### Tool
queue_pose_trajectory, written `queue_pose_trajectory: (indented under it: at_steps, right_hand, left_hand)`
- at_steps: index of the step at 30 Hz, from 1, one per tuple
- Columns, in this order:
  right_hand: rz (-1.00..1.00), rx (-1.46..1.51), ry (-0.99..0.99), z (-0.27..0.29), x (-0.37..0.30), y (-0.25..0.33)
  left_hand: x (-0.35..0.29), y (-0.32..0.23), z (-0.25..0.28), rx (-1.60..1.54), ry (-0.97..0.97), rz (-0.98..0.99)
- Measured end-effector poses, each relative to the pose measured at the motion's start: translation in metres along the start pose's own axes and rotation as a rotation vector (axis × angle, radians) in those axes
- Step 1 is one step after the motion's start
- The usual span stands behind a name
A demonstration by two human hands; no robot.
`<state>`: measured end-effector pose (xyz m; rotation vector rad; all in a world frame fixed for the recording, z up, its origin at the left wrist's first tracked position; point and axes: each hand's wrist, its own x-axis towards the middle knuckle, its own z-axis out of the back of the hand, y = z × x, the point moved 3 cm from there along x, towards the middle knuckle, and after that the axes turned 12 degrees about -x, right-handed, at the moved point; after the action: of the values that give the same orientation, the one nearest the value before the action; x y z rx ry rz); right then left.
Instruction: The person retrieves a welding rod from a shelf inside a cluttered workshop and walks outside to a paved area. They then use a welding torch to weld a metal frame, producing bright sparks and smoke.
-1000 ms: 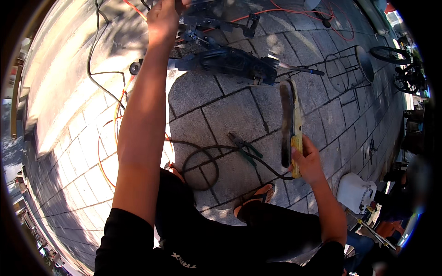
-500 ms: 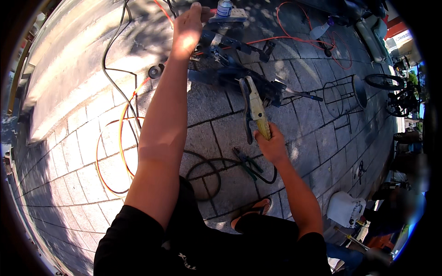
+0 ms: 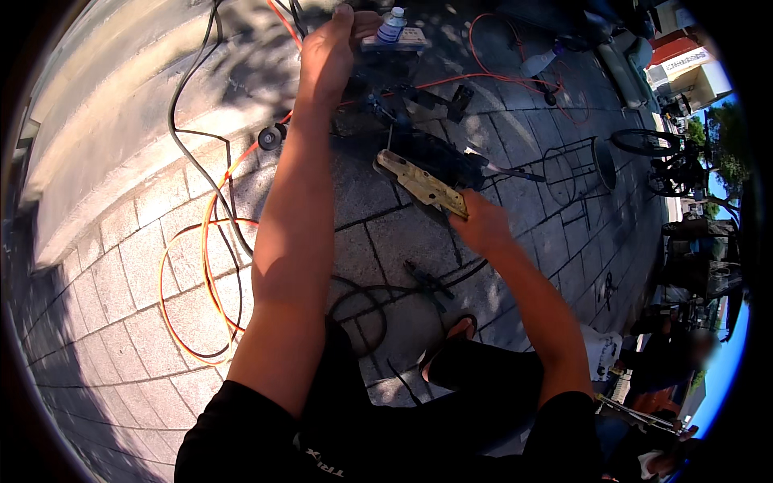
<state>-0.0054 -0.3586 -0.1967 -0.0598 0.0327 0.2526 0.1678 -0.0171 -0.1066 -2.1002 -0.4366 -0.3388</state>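
Observation:
My right hand [image 3: 483, 225] is closed around the handle of a worn yellow welding electrode holder [image 3: 419, 183]. A thin rod [image 3: 392, 138] shows near its jaws, beside a dark metal frame [image 3: 439, 153] on the paving. The frame lies in shadow, with a pedal-like block [image 3: 460, 103] at its far side. At the far side, my left hand [image 3: 328, 56] is raised with bent fingers; what they grip, if anything, is hidden. Right beside these fingers a small white-and-blue bottle [image 3: 392, 26] stands on a flat box [image 3: 394, 42].
Orange hose [image 3: 163, 278] and black cable [image 3: 185, 141] loop across the paving at left. Pliers [image 3: 427, 278] lie near my sandalled foot [image 3: 451, 342]. A round-topped stool [image 3: 604, 163] lies tipped at right, near a spray bottle [image 3: 538, 63] and a bicycle [image 3: 648, 143]. A person [image 3: 668, 362] is at lower right.
My right hand has turned the electrode holder, so its jaws now point further left, lower along the frame. The left hand keeps nearly the same place. The view has shifted slightly.

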Motion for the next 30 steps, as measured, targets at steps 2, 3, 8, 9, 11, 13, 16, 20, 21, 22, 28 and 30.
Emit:
queue_pose_trajectory:
  at_steps: [2,3,8,9,11,13,16,20,21,22,28,30]
  right_hand:
    - [0.016,0.001,0.029,-0.002,0.008,-0.004]
    - [0.027,0.005,0.045,-0.005,0.012,-0.004]
    - [0.142,0.055,-0.025,-0.024,0.037,-0.017]
    - [0.151,0.050,-0.008,-0.027,0.043,-0.018]
    - [0.168,0.040,-0.070,-0.035,0.048,-0.016]
    - [0.179,0.036,-0.101,-0.041,0.058,-0.015]
    - [0.187,0.052,-0.072,-0.048,0.060,-0.014]
    - [0.206,0.064,-0.037,-0.049,0.068,-0.015]
    - [0.200,0.058,-0.026,-0.052,0.069,-0.016]
    - [0.190,0.057,-0.034,-0.055,0.070,-0.017]
    - [0.159,0.054,-0.021,-0.057,0.079,-0.021]
    - [0.155,0.059,-0.014,-0.059,0.081,-0.022]
  left_hand:
    - [0.001,0.002,-0.005,0.024,0.054,-0.012]
    - [0.000,0.006,-0.008,0.094,0.083,-0.023]
    - [-0.032,0.007,-0.037,0.340,0.266,0.096]
    - [-0.035,0.005,-0.038,0.325,0.303,0.121]
    - [-0.039,-0.005,-0.037,0.367,0.325,0.155]
    - [-0.027,-0.006,-0.030,0.327,0.260,0.083]
    - [-0.029,-0.007,-0.030,0.269,0.245,0.024]
    - [-0.034,-0.006,-0.036,0.382,0.260,-0.016]
    - [-0.035,-0.004,-0.039,0.405,0.271,-0.010]
    - [-0.036,-0.003,-0.042,0.429,0.281,-0.004]
    - [-0.041,-0.005,-0.050,0.436,0.313,0.026]
    - [-0.043,-0.003,-0.052,0.430,0.351,0.061]
